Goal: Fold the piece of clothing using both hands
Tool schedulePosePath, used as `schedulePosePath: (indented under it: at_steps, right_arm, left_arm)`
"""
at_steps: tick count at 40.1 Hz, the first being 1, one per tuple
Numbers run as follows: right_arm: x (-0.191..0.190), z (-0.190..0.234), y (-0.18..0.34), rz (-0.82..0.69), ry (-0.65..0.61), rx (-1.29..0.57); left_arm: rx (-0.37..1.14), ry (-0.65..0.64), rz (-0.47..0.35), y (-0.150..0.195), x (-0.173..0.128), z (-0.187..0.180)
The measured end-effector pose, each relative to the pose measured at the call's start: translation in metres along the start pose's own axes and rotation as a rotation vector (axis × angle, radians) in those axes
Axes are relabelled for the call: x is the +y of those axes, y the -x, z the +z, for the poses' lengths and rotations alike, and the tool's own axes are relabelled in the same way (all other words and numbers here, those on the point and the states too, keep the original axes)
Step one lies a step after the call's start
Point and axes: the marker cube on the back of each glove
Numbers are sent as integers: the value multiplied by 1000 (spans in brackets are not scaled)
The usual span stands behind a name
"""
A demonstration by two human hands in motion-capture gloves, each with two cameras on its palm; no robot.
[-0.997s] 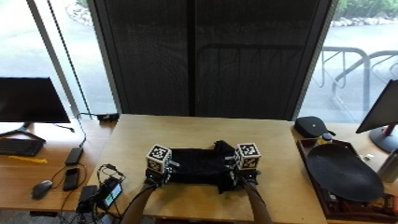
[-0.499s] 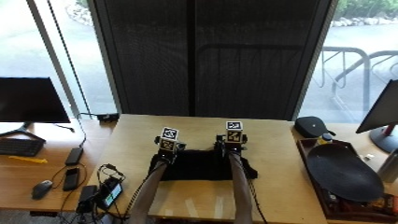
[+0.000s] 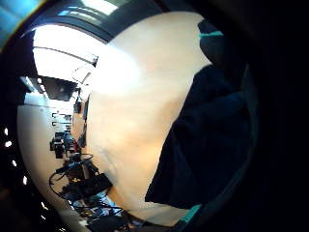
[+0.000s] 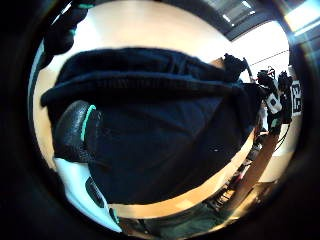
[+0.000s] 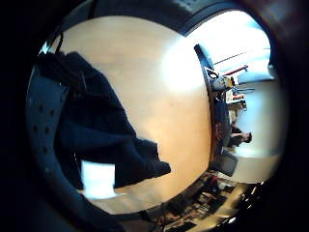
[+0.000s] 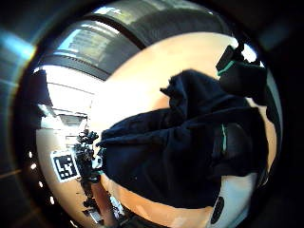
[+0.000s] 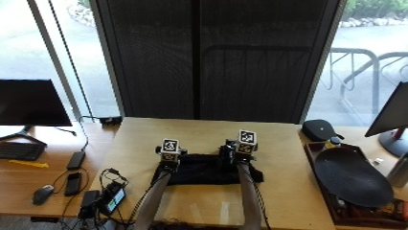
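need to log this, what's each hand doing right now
Left hand: grips the black garment.
Right hand: grips the black garment too.

You cannot see the fingers of your left hand (image 7: 169,158) or right hand (image 7: 238,152); both are too small. Your forearms cover parts of the black garment (image 7: 207,170), and its folds are unreadable.

free: bare wooden table (image 7: 210,203) at 6 o'clock of the black garment (image 7: 207,170), and bare top from 10 to 2 o'clock up to the window | blocked 3 o'clock: black tray (image 7: 350,177), dark case (image 7: 321,129) | blocked 8 o'clock: cables and device (image 7: 109,199) at table edge
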Motion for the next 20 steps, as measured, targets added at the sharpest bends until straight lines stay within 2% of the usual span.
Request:
schedulePosePath:
  at_steps: [2,5,8,11,13,16,20]
  right_arm:
    - [6,-9,-5,5,-58,-46]
    - [22,-22,-17,46,-162,-163]
    - [47,-13,-32,133,-137,-293]
    - [74,9,-50,243,-53,-380]
    - [87,23,-60,270,-42,-408]
    - [105,40,-76,312,-23,-360]
    - [119,61,-93,371,58,-281]
  left_arm:
    - [4,-93,-11,3,-2,-6]
    - [85,-255,-4,0,0,-20]
    - [119,-334,25,-3,8,-23]
    - [151,-311,75,-16,22,-13]
    - [116,-295,83,-19,27,-4]
    - [71,-233,81,-21,32,13]
    - [146,-108,88,-29,38,33]
